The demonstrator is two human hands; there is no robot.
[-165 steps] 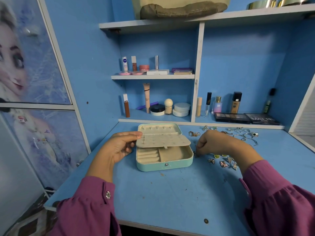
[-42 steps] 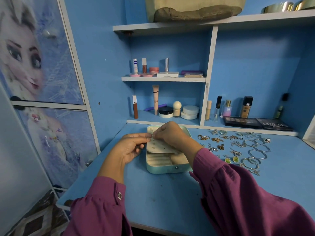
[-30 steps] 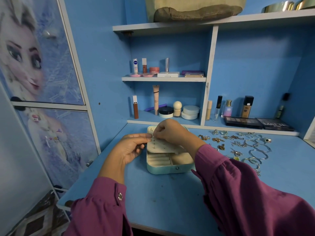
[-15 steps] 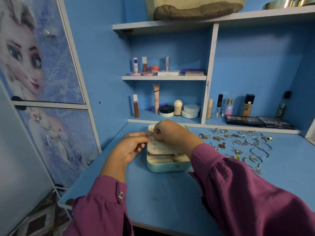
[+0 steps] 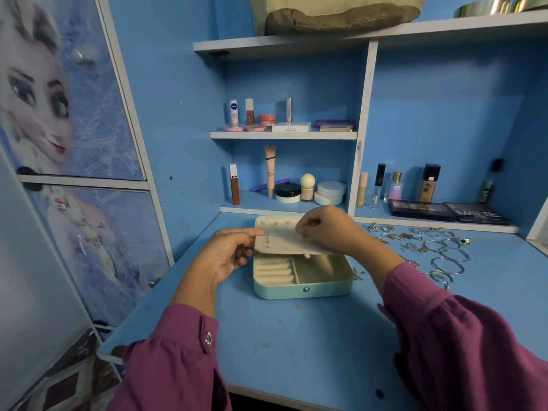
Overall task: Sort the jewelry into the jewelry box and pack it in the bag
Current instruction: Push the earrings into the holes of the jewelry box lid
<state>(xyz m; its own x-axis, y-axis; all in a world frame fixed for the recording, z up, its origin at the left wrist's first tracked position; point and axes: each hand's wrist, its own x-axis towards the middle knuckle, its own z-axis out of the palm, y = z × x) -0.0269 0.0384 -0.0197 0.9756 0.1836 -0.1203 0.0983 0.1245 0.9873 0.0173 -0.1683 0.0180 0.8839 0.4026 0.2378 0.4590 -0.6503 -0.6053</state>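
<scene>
A mint green jewelry box [image 5: 302, 289] stands open in the middle of the blue desk [image 5: 296, 345], its cream earring flap [image 5: 284, 243] raised over the compartments. My left hand [image 5: 228, 253] holds the flap's left edge between thumb and fingers. My right hand [image 5: 326, 229] hovers over the flap's right part with fingertips pinched together; whatever small piece they pinch is hidden. Loose jewelry [image 5: 415, 243], with earrings, rings and silver bangles [image 5: 447, 256], lies on the desk to the right of the box. A beige bag [image 5: 335, 13] sits on the top shelf.
Cosmetics fill the shelves behind the box: tubes, jars [image 5: 329, 192], bottles and two dark palettes [image 5: 444, 212]. A cupboard door with a cartoon picture [image 5: 59, 114] stands at the left. The desk's front edge is near my sleeves.
My right hand has shifted from the flap's left side toward its right part. My left hand keeps its hold on the flap's edge. The box has stayed put.
</scene>
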